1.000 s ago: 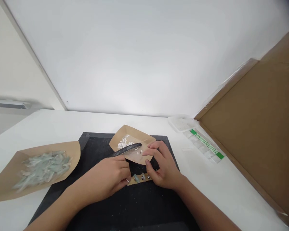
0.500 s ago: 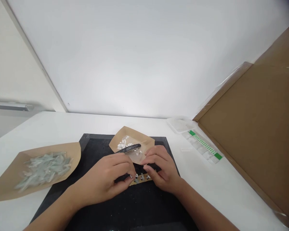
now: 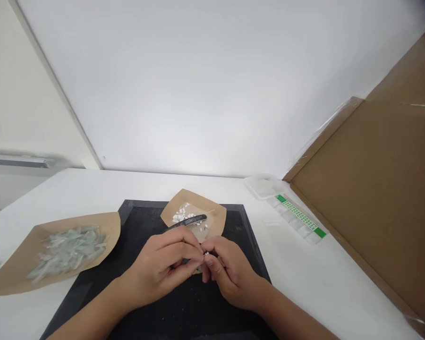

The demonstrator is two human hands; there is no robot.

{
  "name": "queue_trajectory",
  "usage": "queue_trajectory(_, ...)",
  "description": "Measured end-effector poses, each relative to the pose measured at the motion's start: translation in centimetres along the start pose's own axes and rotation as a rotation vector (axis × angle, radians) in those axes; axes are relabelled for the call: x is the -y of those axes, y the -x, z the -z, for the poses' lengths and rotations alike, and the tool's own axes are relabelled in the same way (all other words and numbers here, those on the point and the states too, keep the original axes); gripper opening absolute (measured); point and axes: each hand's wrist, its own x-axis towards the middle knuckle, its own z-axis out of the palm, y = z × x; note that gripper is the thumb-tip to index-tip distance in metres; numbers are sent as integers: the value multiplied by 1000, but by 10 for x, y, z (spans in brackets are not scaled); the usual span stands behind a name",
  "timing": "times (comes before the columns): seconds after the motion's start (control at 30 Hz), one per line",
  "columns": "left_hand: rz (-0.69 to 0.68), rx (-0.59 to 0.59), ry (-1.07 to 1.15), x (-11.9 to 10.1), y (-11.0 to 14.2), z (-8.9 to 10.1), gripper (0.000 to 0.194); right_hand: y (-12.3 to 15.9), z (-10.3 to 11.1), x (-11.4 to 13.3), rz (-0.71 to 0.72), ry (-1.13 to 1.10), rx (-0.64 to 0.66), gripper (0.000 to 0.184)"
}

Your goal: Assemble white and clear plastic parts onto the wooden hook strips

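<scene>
Over the black mat (image 3: 163,318), my two hands meet at their fingertips. My left hand (image 3: 170,262) is closed, its thumb and fingers pinched against the right fingers; whatever is in the pinch is hidden. My right hand (image 3: 232,271) is closed with curled fingers around a small white piece (image 3: 207,254), of which only a bit shows between thumb and forefinger. The hands cover most of the tan strip under them. Just behind lies a brown paper tray (image 3: 216,213) with small white bits (image 3: 180,217) and a dark, curved tweezer-like tool (image 3: 187,221) across it.
To the left, a larger brown paper tray (image 3: 108,222) holds many clear, greenish slips (image 3: 72,245). On the white table at right lie a clear plastic box (image 3: 264,186) and a clear organizer with a green-and-white label (image 3: 301,217). A cardboard panel (image 3: 375,198) stands along the right side.
My right hand has moved left and down to meet my left hand, which has shifted slightly right. The small pieces on the tan strip, visible before, are now mostly covered.
</scene>
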Motion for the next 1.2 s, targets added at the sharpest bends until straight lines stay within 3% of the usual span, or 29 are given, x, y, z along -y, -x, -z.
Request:
queue_trajectory(0.1,-43,4,-36,0,0,0,19,2,0,-1,-9,-73,4,26)
queue_trajectory(0.3,-27,-128,-139,6,4,-2,23,8,-10,-4,-76,-264,-81,10)
queue_trajectory(0.53,33,-99,-8,6,7,1,20,8,-10,0,-12,-129,-112,9)
queue_trajectory(0.7,42,-96,-55,4,8,-1,18,9,-7,0,7,-55,-107,9)
queue_trajectory(0.83,120,-114,-2,5,9,-6,18,9,-8,0,42,12,-152,9)
queue_trajectory(1.03,114,-98,25,4,6,-4,16,8,-12,-3,84,14,-234,18)
queue_trajectory(1.2,105,-119,22,0,5,-5,24,12,-16,-3,0,-9,-272,14)
